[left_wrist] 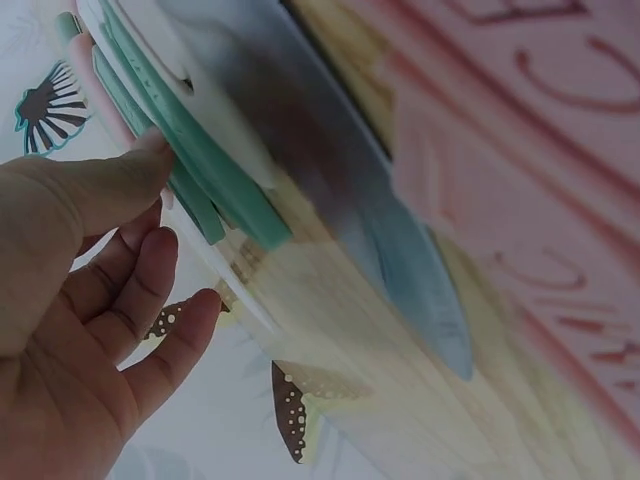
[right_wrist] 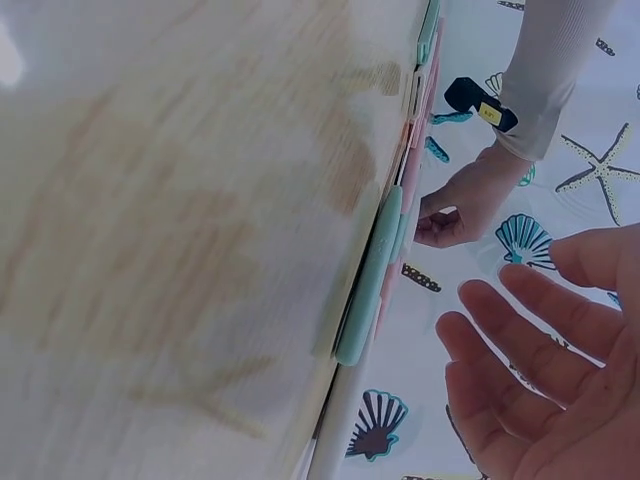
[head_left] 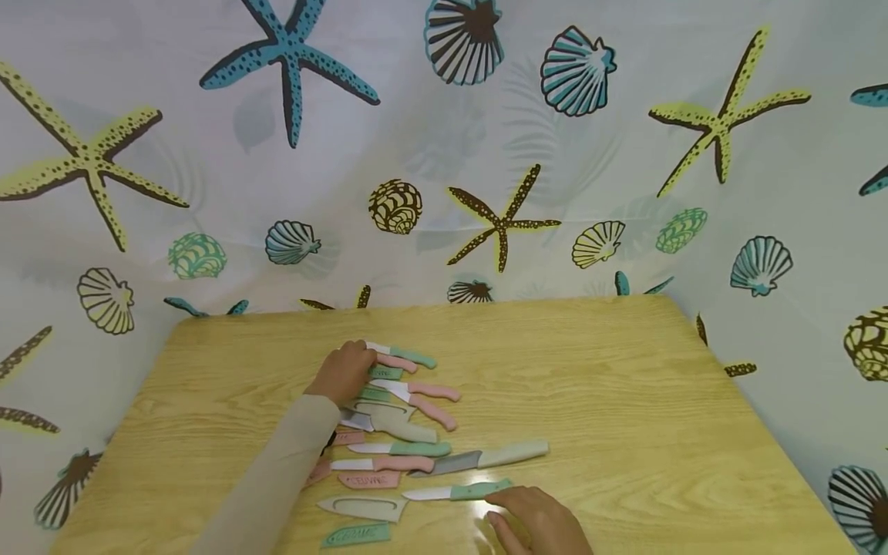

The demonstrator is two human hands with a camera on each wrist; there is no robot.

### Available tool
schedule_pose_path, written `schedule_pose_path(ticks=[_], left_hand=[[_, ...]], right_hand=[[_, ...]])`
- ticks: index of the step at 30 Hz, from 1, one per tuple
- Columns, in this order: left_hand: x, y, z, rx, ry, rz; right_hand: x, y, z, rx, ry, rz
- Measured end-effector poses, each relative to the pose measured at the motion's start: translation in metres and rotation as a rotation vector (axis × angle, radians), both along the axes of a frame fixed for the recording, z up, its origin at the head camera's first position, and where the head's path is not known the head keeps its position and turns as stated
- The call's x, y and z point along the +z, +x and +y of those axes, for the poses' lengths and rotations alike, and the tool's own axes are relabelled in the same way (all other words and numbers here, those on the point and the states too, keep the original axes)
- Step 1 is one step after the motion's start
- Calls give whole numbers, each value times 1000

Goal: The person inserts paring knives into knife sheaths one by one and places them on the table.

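My left hand [head_left: 344, 371] reaches to the far end of a group of knives and sheaths. In the left wrist view its thumb [left_wrist: 152, 143] overlaps a green sheath [left_wrist: 195, 205]; whether it pinches anything is hidden. Beside its fingertips lie a green-handled knife [head_left: 414, 357] and a pink-handled knife [head_left: 397, 362], both white-bladed. My right hand [head_left: 541, 520] hovers at the near side, fingers loosely bent and holding nothing, as the right wrist view confirms. Nearest to it is another green-handled knife [head_left: 479, 491], its white blade pointing left.
Further pink-handled knives [head_left: 433, 412], a grey-bladed knife with a cream handle [head_left: 513, 453], a cream sheath [head_left: 364, 508], a pink sheath [head_left: 371, 480] and a green sheath [head_left: 357, 534] lie close together on the wooden table [head_left: 624, 401]. A shell-patterned cloth [head_left: 416, 139] surrounds the table.
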State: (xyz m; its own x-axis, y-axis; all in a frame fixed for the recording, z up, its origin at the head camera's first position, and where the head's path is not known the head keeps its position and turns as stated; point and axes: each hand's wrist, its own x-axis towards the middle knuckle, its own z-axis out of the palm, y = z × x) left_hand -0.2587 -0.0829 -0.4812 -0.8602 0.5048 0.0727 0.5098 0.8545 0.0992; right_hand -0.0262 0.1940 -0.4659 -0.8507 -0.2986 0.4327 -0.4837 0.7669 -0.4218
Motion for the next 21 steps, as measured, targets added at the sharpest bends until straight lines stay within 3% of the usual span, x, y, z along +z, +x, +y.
schedule_pose_path(ticks=[5,9,15,21], left_hand=[[-3,-3,-4,-23,-12,0],[-1,1,-11,-62,-15,75],[16,13,-18,-113,43,203],[43,33,-17,-160,101,217]], right_hand=[[1,0,0,8,-4,-23],[-1,-1,-2,36,-13,-33],[-1,-5,-5,46,-27,-5],[4,-14,-8,37,55,-65]])
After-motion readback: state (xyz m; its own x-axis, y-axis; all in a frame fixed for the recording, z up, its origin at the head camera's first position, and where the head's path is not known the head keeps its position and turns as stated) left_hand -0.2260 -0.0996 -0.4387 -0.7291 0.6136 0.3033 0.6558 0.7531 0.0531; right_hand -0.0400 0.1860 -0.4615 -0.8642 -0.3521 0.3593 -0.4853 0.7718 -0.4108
